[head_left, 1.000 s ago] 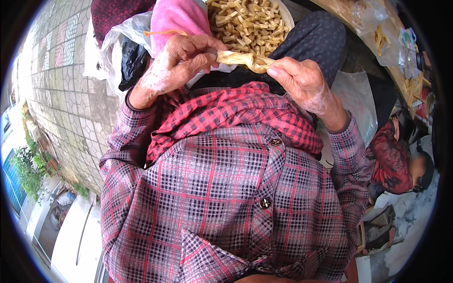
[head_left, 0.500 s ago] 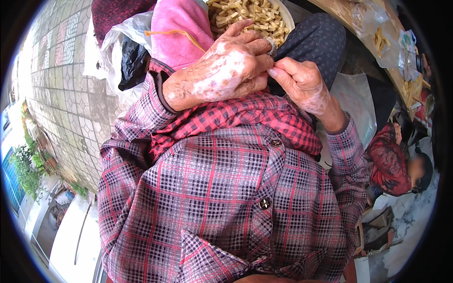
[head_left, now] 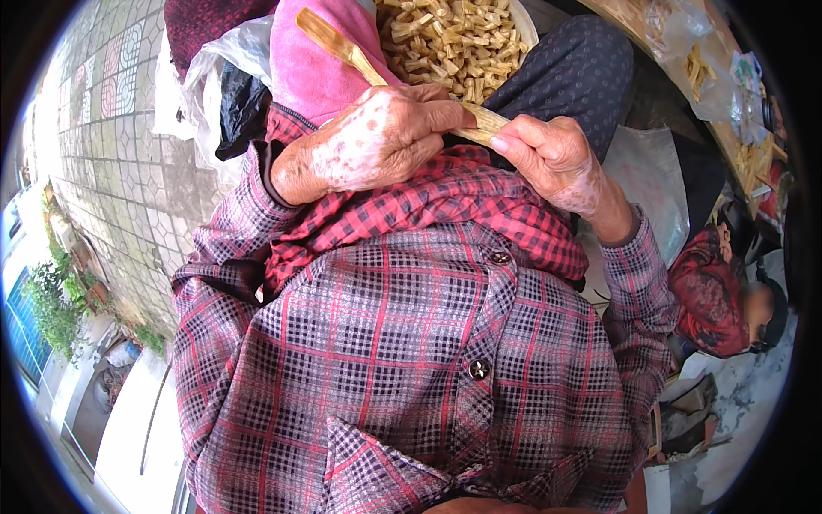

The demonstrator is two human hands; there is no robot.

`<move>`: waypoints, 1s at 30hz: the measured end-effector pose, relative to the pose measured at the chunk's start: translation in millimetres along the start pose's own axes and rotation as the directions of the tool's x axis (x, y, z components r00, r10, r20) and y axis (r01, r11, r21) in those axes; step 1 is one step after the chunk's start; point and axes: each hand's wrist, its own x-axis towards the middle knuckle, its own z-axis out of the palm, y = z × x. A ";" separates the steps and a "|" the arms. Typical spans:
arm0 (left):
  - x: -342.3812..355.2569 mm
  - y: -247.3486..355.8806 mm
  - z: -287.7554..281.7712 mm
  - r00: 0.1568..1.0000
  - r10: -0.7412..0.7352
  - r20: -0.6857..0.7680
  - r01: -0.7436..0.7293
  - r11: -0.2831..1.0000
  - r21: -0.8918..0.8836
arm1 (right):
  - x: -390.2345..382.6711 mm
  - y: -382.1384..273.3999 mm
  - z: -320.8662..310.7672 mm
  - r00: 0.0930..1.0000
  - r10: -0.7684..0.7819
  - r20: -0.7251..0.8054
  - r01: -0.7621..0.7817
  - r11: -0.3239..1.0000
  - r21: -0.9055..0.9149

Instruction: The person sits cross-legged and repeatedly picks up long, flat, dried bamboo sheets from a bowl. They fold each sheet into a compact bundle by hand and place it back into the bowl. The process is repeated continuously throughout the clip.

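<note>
Found left hand (head_left: 381,137) closed around a flat yellowish-tan strip (head_left: 332,39), back of the hand uppermost; could not determine the placing of the fingertips underneath. Found right hand (head_left: 548,163) pinching the strip near its lower end between thumb and bent fingers, just beside the left. Traced the strip on a slant from the right thumb, through the left hand, to a free end over a pink cloth (head_left: 300,77). Located both hands above a red-and-black checked cloth (head_left: 428,193) bunched across the lap, beyond a plaid shirt (head_left: 377,317). Recorded just past the hands a pale round container (head_left: 528,32) holding many short tan folded pieces (head_left: 454,43), with a dark patterned trouser leg (head_left: 569,73) beside it. Noted farther left a black plastic bag (head_left: 241,111), a white plastic bag (head_left: 218,60) and grey paving (head_left: 111,171). Noted farther right a clear plastic sheet (head_left: 651,171), a wooden board (head_left: 623,15) and a person (head_left: 706,291) in red-and-dark clothing.
</note>
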 end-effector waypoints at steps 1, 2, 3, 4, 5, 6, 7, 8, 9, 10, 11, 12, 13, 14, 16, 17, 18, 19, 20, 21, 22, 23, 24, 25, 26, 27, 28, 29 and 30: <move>0.2 0.5 0.8 1.000 -0.002 0.011 0.002 1.000 0.028 | 0.1 0.2 0.2 1.000 0.023 0.001 -0.023 1.000 -0.002; 0.6 2.2 1.7 1.000 -0.006 0.022 0.005 0.998 0.056 | -0.6 -0.3 -0.8 1.000 0.024 0.015 -0.024 1.000 0.001; 1.3 3.6 3.0 0.999 0.012 0.042 -0.016 0.993 0.115 | -2.3 -1.8 -2.1 0.999 0.026 0.031 -0.026 1.000 0.004; 0.8 6.0 2.9 0.996 -0.016 0.085 0.006 0.994 0.113 | -3.7 -3.3 -3.9 0.998 0.035 0.046 -0.035 0.999 0.016; -1.5 9.4 2.4 0.991 -0.041 0.130 0.027 0.994 0.109 | -4.5 -4.9 -4.2 0.998 -0.037 0.049 0.037 0.999 -0.005; -3.8 12.4 1.5 0.982 -0.064 0.175 0.046 0.993 0.107 | -6.4 -7.8 -2.6 0.996 -0.078 0.052 0.077 0.997 0.022; -8.9 15.8 -4.1 0.961 -0.040 0.273 0.021 0.997 0.073 | -8.9 -12.1 -1.4 0.992 -0.100 0.072 0.101 0.995 -0.004; -13.2 18.2 -7.9 0.959 -0.007 0.283 -0.001 1.000 0.027 | -10.9 -16.3 1.2 0.986 -0.148 0.073 0.149 0.989 -0.010; -18.8 20.2 -16.4 0.950 0.006 0.312 -0.011 1.000 0.015 | -12.0 -19.8 2.0 0.985 -0.162 0.054 0.162 0.987 0.013; -24.5 21.3 -25.2 0.931 -0.007 0.364 0.001 1.000 0.017 | -11.9 -23.1 5.0 0.982 -0.184 0.034 0.183 0.983 0.027; -28.8 21.5 -33.6 0.944 0.029 0.330 -0.035 0.999 0.013 | -9.8 -25.0 8.5 0.980 -0.197 0.032 0.197 0.980 -0.004; -32.7 21.6 -41.7 0.950 0.049 0.308 -0.058 0.998 0.021 | -6.7 -27.2 12.2 0.974 -0.225 0.009 0.226 0.974 -0.024; -34.2 20.0 -49.9 0.965 0.032 0.260 -0.004 0.994 -0.107 | -0.6 -26.1 14.3 0.962 -0.271 -0.029 0.270 0.962 -0.045; -34.8 19.0 -56.7 0.980 -0.043 0.196 0.044 0.999 0.002 | 7.8 -24.0 14.6 0.949 -0.312 -0.049 0.306 0.947 -0.092; -30.2 14.0 -66.8 0.992 -0.124 0.034 0.122 0.991 0.050 | 24.8 -19.1 14.1 0.957 -0.264 -0.122 0.261 0.965 -0.039; -25.3 10.0 -69.0 0.993 -0.092 -0.073 0.099 0.990 0.101 | 32.6 -16.2 9.5 0.968 -0.220 -0.119 0.211 0.974 -0.086; -20.1 7.4 -73.1 0.988 -0.079 -0.133 0.096 0.988 0.124 | 40.4 -13.1 3.0 0.973 -0.193 -0.124 0.177 0.976 -0.128; -13.5 3.3 -74.8 0.979 -0.085 -0.184 0.107 0.988 0.114 | 48.9 -8.7 -3.6 0.968 -0.212 -0.133 0.189 0.967 -0.169; -6.7 -0.7 -76.4 0.969 -0.090 -0.232 0.113 0.990 0.086 | 57.0 -4.5 -10.9 0.963 -0.230 -0.137 0.199 0.957 -0.209; -0.7 -3.9 -79.8 0.963 -0.174 -0.204 0.175 0.985 -0.014 | 63.4 -0.2 -18.2 0.954 -0.263 -0.146 0.216 0.937 -0.276; 5.4 -7.9 -81.0 0.930 -0.277 -0.242 0.268 0.961 -0.069 | 68.0 3.1 -25.8 0.958 -0.252 -0.136 0.198 0.926 -0.321; 11.8 -12.0 -82.8 0.934 -0.268 -0.236 0.261 0.964 -0.057 | 69.4 6.4 -31.8 0.969 -0.204 -0.140 0.158 0.946 -0.283; 17.9 -16.3 -84.8 0.938 -0.257 -0.231 0.254 0.966 -0.043 | 71.2 9.5 -37.4 0.977 -0.160 -0.141 0.122 0.961 -0.248; 24.4 -20.9 -86.0 0.943 -0.229 -0.241 0.228 0.973 -0.035 | 72.0 12.6 -42.5 0.981 -0.131 -0.144 0.096 0.969 -0.229; 31.6 -26.4 -86.3 0.947 -0.199 -0.253 0.199 0.980 -0.023 | 73.4 16.6 -46.9 0.983 -0.108 -0.147 0.075 0.974 -0.215; 38.8 -31.2 -87.9 0.950 -0.166 -0.265 0.169 0.986 -0.009 | 76.2 20.4 -51.4 0.985 -0.087 -0.150 0.056 0.978 -0.202; 47.6 -37.2 -88.3 0.953 -0.137 -0.269 0.144 0.989 0.010 | 79.3 27.2 -55.2 0.980 -0.090 -0.176 0.059 0.983 -0.173; 51.8 -39.7 -94.5 0.961 -0.126 -0.244 0.138 0.990 0.035 | 85.6 30.2 -53.9 0.975 -0.094 -0.201 0.065 0.987 -0.144; 60.4 -44.6 -97.6 0.968 -0.123 -0.217 0.138 0.989 0.054 | 89.9 37.6 -57.0 0.971 -0.091 -0.223 0.068 0.992 -0.108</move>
